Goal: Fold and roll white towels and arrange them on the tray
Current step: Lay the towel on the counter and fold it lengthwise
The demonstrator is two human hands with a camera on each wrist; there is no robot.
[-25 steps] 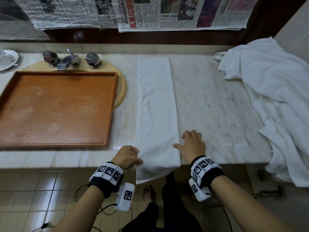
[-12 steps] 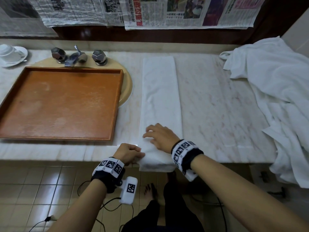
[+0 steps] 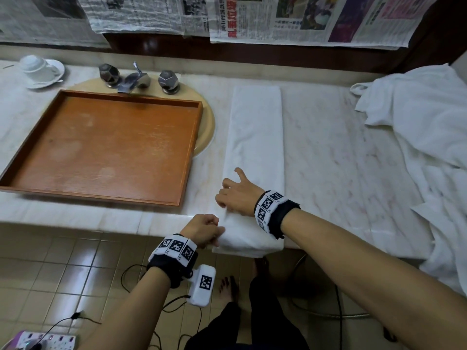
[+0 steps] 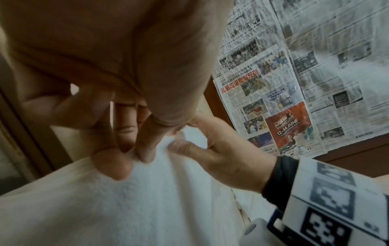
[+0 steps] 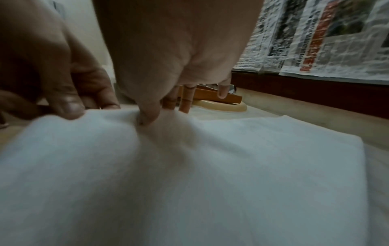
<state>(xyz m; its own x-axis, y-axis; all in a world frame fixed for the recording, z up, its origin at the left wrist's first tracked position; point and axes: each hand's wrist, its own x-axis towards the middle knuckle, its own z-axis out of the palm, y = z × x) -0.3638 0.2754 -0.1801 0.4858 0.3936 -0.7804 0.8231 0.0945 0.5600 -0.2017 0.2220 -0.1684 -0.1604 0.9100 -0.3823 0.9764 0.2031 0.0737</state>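
A white towel (image 3: 255, 137), folded into a long strip, lies on the marble counter (image 3: 341, 173) with its near end hanging over the front edge. My left hand (image 3: 214, 231) pinches the towel's (image 4: 126, 208) near-left corner between thumb and forefinger (image 4: 145, 149). My right hand (image 3: 223, 198) lies across the strip and pinches its left edge just beyond the left hand; its thumb (image 5: 147, 116) presses into the cloth (image 5: 210, 166). The brown wooden tray (image 3: 101, 152) sits to the left, over the sink basin.
A heap of loose white towels (image 3: 417, 135) covers the counter's right end and hangs over its edge. A chrome faucet (image 3: 131, 80) stands behind the tray, with a cup and saucer (image 3: 40, 69) at far left. Newspapers (image 3: 278, 18) cover the wall. Cables and a power strip (image 3: 38, 342) lie on the floor.
My right hand crossed from the counter right of the towel onto the strip and over to its left edge. The left hand kept its hold on the near-left corner.
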